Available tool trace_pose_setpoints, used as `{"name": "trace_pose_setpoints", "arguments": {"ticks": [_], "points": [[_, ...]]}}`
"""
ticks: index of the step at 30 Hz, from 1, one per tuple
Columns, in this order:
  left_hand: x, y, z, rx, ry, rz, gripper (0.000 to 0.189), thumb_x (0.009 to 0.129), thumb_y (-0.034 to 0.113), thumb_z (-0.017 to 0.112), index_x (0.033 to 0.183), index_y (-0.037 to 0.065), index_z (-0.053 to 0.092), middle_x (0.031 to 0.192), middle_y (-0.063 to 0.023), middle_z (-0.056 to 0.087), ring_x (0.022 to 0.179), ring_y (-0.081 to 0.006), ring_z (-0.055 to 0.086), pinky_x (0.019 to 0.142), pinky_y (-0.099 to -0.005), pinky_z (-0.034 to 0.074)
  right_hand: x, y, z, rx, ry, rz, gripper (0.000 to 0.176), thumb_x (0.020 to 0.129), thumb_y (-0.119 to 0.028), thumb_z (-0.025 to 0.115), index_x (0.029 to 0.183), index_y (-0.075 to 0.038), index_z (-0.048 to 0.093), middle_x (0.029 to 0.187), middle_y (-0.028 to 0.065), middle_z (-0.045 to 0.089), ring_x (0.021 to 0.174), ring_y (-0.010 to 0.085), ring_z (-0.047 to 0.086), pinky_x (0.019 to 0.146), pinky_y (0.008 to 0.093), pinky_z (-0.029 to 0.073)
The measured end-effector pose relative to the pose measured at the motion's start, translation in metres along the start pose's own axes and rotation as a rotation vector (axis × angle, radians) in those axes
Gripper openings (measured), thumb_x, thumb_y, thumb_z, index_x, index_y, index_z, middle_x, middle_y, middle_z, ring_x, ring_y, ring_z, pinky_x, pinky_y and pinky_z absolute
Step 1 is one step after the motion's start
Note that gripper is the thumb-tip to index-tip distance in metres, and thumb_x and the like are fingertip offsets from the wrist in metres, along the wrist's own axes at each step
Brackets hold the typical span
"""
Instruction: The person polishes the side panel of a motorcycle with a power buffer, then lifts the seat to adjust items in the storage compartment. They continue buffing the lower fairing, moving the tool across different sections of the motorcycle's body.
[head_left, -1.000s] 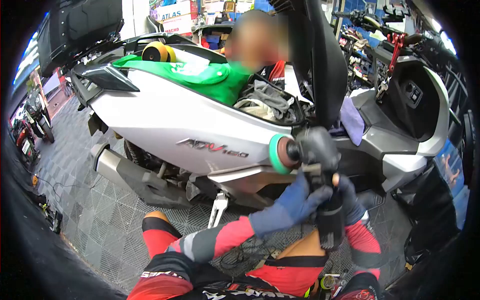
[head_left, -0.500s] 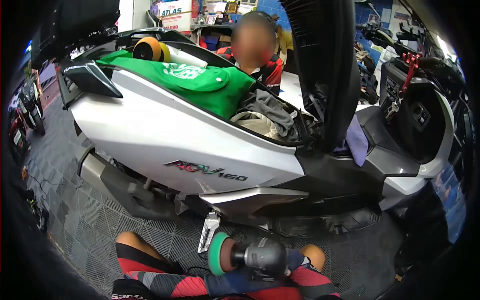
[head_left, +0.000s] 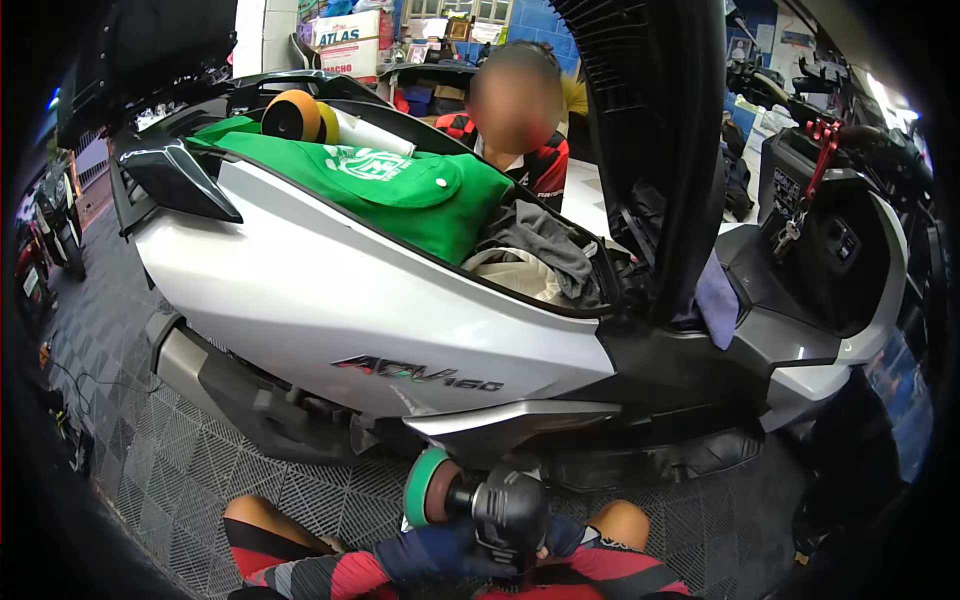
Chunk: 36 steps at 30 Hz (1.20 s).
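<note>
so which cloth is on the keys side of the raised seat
The purple cloth, right of the raised seat like the keys; the grey cloth and cream cloth lie bunched left of the seat.

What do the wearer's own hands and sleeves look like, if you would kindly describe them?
The left gloved hand shows dark navy-blue fabric; the left sleeve is red with grey and dark patches. The right gloved hand is mostly hidden, with dark blue fabric showing; the right sleeve is red with a dark panel.
</note>
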<state>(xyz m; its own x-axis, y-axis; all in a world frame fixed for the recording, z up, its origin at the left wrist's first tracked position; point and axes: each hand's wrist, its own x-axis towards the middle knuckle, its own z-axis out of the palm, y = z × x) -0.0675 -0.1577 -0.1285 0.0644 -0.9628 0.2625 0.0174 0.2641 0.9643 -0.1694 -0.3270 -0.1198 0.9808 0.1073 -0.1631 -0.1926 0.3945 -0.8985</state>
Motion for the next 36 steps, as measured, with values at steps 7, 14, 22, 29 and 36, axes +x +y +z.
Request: {"name": "trace_pose_setpoints", "arguments": {"ticks": [7, 14, 22, 29, 36], "points": [[-0.022, 0.009, -0.007, -0.17, -0.031, -0.147, 0.058, 0.08, 0.032, 0.077, 0.126, 0.005, 0.056, 0.121, -0.0143, 0.061, 0.11, -0.0287, 0.058, 0.098, -0.0384, 0.044, 0.007, 0.018, 0.003, 0.007, -0.035, 0.069, 0.078, 0.078, -0.05, 0.07, 0.133, 0.001, 0.046, 0.111, 0.016, 0.063, 0.094, 0.0288, 0.064, 0.083, 0.0385, 0.055], [-0.043, 0.01, -0.014, -0.161, -0.005, -0.241, 0.058, 0.08, 0.033, 0.077, 0.127, 0.005, 0.056, 0.121, -0.0143, 0.06, 0.111, -0.0292, 0.058, 0.099, -0.0389, 0.044, 0.01, 0.028, 0.002, 0.033, -0.077, 0.076, 0.081, 0.077, -0.051, 0.072, 0.133, 0.001, 0.045, 0.112, 0.0164, 0.063, 0.096, 0.0291, 0.064, 0.084, 0.0387, 0.055], [-0.049, 0.009, -0.023, -0.161, 0.023, -0.307, 0.059, 0.08, 0.034, 0.077, 0.127, 0.005, 0.056, 0.122, -0.0144, 0.06, 0.112, -0.0296, 0.057, 0.099, -0.0394, 0.043, 0.018, 0.032, -0.004, 0.063, -0.097, 0.084, 0.085, 0.075, -0.052, 0.074, 0.134, 0.001, 0.044, 0.114, 0.017, 0.062, 0.098, 0.0296, 0.063, 0.085, 0.039, 0.055], [-0.048, 0.006, -0.03, -0.171, 0.027, -0.332, 0.06, 0.08, 0.034, 0.077, 0.127, 0.005, 0.055, 0.123, -0.0145, 0.059, 0.113, -0.0301, 0.056, 0.1, -0.0399, 0.042, 0.024, 0.033, -0.004, 0.096, -0.103, 0.091, 0.088, 0.073, -0.053, 0.075, 0.135, 0.001, 0.043, 0.116, 0.0174, 0.061, 0.1, 0.0299, 0.063, 0.086, 0.0392, 0.055], [-0.044, 0.008, -0.031, -0.156, 0.025, -0.331, 0.06, 0.08, 0.035, 0.077, 0.127, 0.005, 0.055, 0.124, -0.0146, 0.059, 0.114, -0.0305, 0.056, 0.101, -0.0404, 0.042, 0.03, 0.027, -0.008, 0.125, -0.091, 0.069, 0.091, 0.072, -0.053, 0.077, 0.136, 0.001, 0.042, 0.117, 0.0179, 0.06, 0.101, 0.0303, 0.062, 0.087, 0.0395, 0.054]]}}
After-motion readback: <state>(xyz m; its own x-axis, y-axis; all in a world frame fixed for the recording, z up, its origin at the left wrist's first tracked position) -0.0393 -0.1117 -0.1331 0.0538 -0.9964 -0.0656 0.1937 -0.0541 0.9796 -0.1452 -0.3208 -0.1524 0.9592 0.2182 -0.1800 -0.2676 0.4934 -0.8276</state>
